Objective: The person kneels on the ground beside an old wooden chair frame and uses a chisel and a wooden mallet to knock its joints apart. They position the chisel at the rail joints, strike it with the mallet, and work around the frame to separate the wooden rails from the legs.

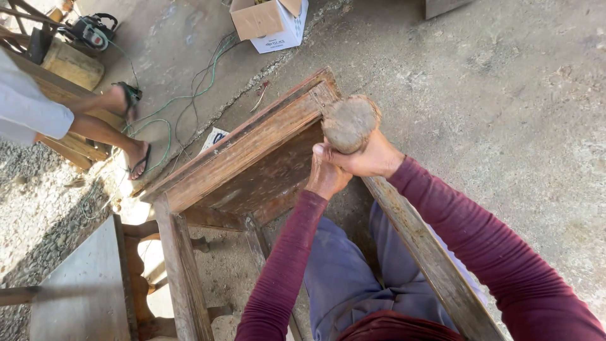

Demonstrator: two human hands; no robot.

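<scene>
On a rough concrete floor (517, 95), a worn wooden frame (252, 155) is seen from above, its boards brown, scratched and dusty. At its far corner a rounded, grey-brown mallet head (349, 123), coarse and fibrous in texture, is held just above the wood. The right hand (369, 158) is wrapped around the part below the head, and the left hand (325, 177) is closed just under it, touching it; the handle itself is hidden by both hands, so its shape cannot be told. Both arms are covered by maroon sleeves, and blue trousers are seen between the frame's rails.

Near the top edge, an open cardboard box (271, 22) is set on the floor, brown on its flaps and white on its side, with dark print too small to be made out. A small white and blue label (213, 137) is partly hidden behind the frame. Green and black cables (189, 95) are strung across the floor toward a power tool (93, 30) at the upper left. Another person's legs, in sandals (140, 161), are cut off by the left edge. A grey board (82, 284) is laid at the lower left, beside gravel.
</scene>
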